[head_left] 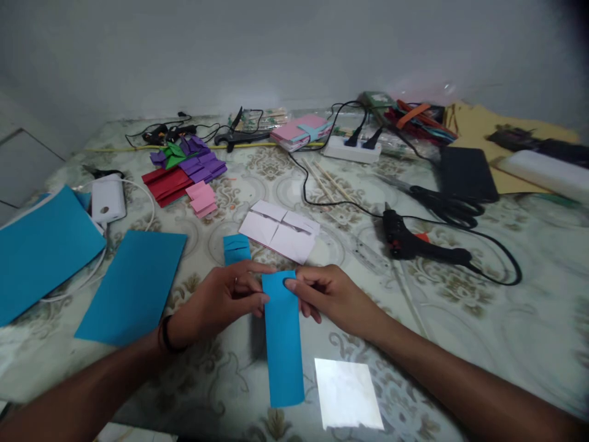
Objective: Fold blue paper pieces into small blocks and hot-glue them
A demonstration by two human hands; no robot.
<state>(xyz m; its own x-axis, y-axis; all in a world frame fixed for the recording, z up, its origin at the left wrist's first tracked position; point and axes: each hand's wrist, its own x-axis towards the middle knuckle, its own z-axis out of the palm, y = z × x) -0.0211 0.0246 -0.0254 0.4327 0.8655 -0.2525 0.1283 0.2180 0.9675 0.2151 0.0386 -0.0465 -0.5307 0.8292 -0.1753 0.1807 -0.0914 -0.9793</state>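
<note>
A long blue paper strip point(283, 344) hangs upright between my hands, its lower end toward me. My left hand point(230, 291) pinches its upper left edge between thumb and fingers. On the opposite edge, my right hand point(326, 294) grips the strip near the top, thumb in front and fingers behind. Just beyond my left hand lies a small folded blue paper piece point(237, 247), partly hidden by the fingers. Behind the hands rests a folded white paper point(280, 230) with slits. A white square of paper point(348, 393) lies to the right of the strip's lower end.
Blue sheets point(133, 285) and a power bank point(108, 197) with a white cable are at left. Folded purple paper point(200, 161) and red paper point(166, 186) lie farther back. At right are a glue gun point(414, 239), scissors point(442, 202), a phone point(467, 174) and a power strip point(352, 149).
</note>
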